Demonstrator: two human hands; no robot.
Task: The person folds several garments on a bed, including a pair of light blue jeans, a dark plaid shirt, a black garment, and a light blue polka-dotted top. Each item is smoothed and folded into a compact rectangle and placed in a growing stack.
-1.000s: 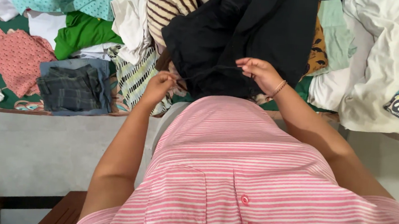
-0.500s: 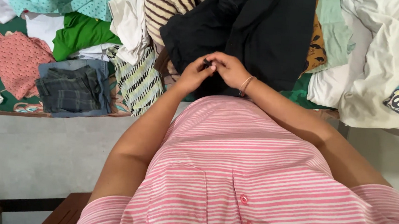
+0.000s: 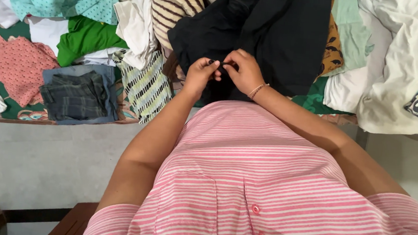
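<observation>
Both hands point(image 3: 222, 71) pinch black garment point(image 3: 275, 33) between them.

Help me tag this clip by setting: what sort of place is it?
Probably a home bedroom or laundry spot. Loose clothes are heaped on a patterned bed cover, with folded grey shorts, and both hands pinch a black garment.

Soft, even daylight fills the scene, bright without glare, and the picture is sharp throughout with no motion blur. The black garment point(image 3: 275, 33) just beyond the hands point(image 3: 225, 71) loses its fold detail in darkness, while the white cloth point(image 3: 407, 63) far to their right looks nearly washed out.
</observation>
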